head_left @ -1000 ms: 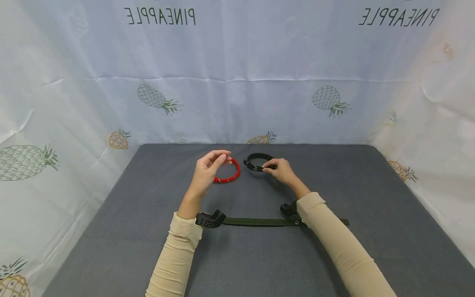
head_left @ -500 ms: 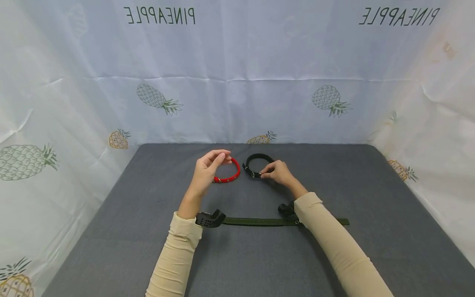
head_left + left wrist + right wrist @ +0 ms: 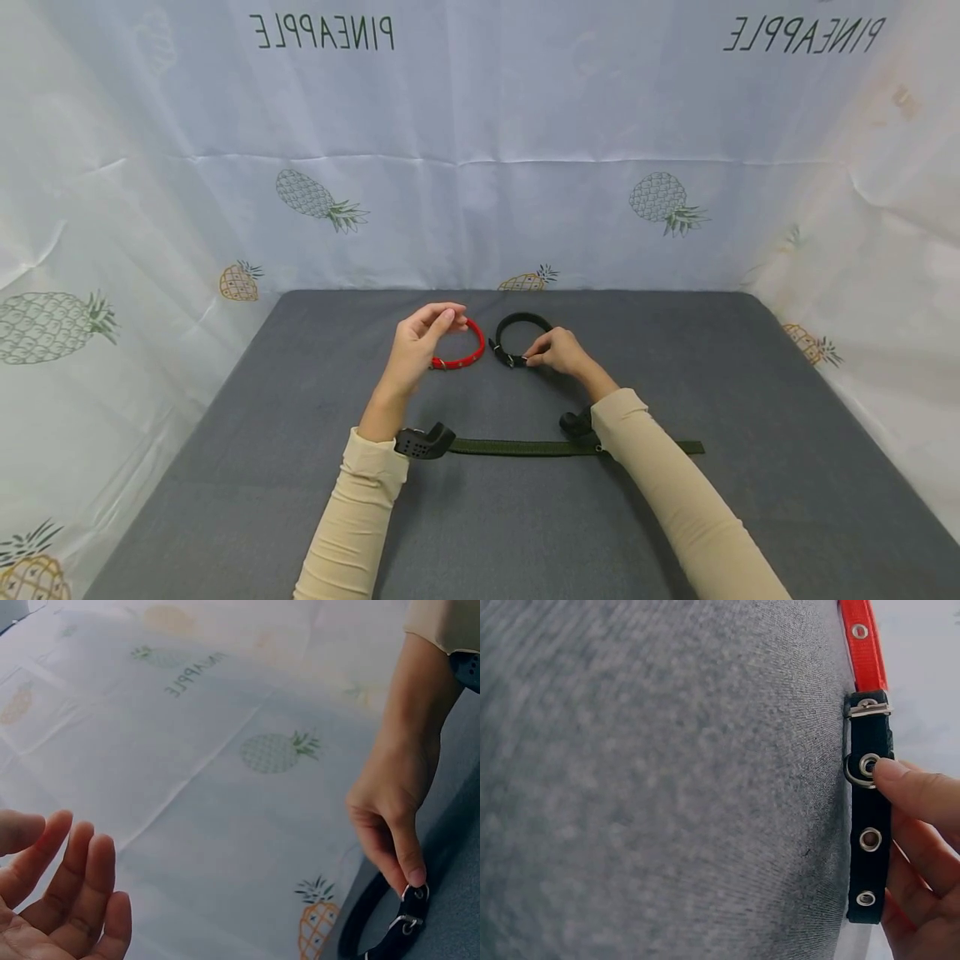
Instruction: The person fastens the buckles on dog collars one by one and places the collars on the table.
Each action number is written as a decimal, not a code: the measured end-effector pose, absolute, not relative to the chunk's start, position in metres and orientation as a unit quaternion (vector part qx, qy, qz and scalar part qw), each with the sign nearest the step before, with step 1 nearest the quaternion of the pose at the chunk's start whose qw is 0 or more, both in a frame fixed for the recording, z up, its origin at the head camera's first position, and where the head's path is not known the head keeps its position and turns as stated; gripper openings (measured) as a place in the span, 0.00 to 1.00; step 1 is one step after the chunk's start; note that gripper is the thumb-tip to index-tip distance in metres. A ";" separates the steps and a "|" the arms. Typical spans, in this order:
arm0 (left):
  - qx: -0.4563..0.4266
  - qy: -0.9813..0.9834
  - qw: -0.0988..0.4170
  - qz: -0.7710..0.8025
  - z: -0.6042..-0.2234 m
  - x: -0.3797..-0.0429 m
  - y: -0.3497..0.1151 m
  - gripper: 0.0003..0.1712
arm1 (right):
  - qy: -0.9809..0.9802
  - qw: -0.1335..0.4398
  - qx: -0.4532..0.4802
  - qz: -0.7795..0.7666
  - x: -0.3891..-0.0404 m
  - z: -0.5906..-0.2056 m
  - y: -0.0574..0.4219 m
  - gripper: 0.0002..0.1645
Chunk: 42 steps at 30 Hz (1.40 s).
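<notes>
Head view: the right hand (image 3: 561,353) pinches the black collar (image 3: 523,317), just right of the red collar (image 3: 461,363) on the tabletop (image 3: 525,517); the left hand (image 3: 418,340) hovers near the red collar. Left wrist: its fingers (image 3: 100,862) relaxed (nothing gripped!). Right wrist: thumb (image 3: 915,791) at an eyelet (image 3: 867,759), buckle (image 3: 870,710) towards the red collar.

On the far half of the desk (image 3: 487,533), the left collar (image 3: 463,363) is placed, and the right collar (image 3: 522,317) is placed just to its right. In the head view, the left collar is partly covered on its left side by the left hand (image 3: 420,340). The right hand (image 3: 562,352) is positioned at the near right part of the right collar. Nearer, a strap (image 3: 517,447) is laid from left to right, partly covered by the right sleeve (image 3: 675,483). Behind the desk, a curtain (image 3: 480,108) is hung.
</notes>
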<state>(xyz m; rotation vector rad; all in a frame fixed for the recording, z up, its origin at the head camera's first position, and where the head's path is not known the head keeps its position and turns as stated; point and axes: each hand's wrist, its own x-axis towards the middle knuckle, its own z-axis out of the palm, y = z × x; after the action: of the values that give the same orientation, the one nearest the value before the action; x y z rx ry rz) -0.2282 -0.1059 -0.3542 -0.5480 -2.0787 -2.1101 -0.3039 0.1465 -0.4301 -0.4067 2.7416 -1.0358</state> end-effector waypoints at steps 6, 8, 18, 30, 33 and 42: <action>-0.180 -0.692 0.062 -0.697 -0.354 -0.229 -0.104 0.17 | 0.920 0.101 -0.131 -0.356 -0.303 -0.429 0.147 0.08; -0.177 -0.692 0.064 -0.697 -0.353 -0.229 -0.105 0.16 | 0.919 0.093 -0.133 -0.360 -0.301 -0.428 0.148 0.09; -0.185 -0.698 0.048 -0.690 -0.350 -0.230 -0.112 0.16 | 0.899 0.034 -0.172 -0.401 -0.288 -0.412 0.171 0.15; -0.191 -0.810 -0.037 -0.553 -0.365 -0.231 -0.134 0.17 | 0.882 0.056 -0.200 -0.424 -0.258 -0.393 0.223 0.18; -0.203 -0.824 -0.052 -0.527 -0.371 -0.231 -0.140 0.16 | 0.879 0.082 -0.210 -0.420 -0.251 -0.392 0.235 0.19; -0.236 -0.848 -0.145 -0.451 -0.395 -0.222 -0.162 0.20 | 0.865 0.179 -0.236 -0.406 -0.229 -0.401 0.276 0.23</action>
<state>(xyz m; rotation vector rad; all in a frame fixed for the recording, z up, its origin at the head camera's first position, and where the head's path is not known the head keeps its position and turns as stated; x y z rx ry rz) -0.2215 -0.1616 -0.3947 -0.8200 -2.9423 -1.5649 -0.2287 0.2760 -0.4012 -0.6686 2.4443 -1.1468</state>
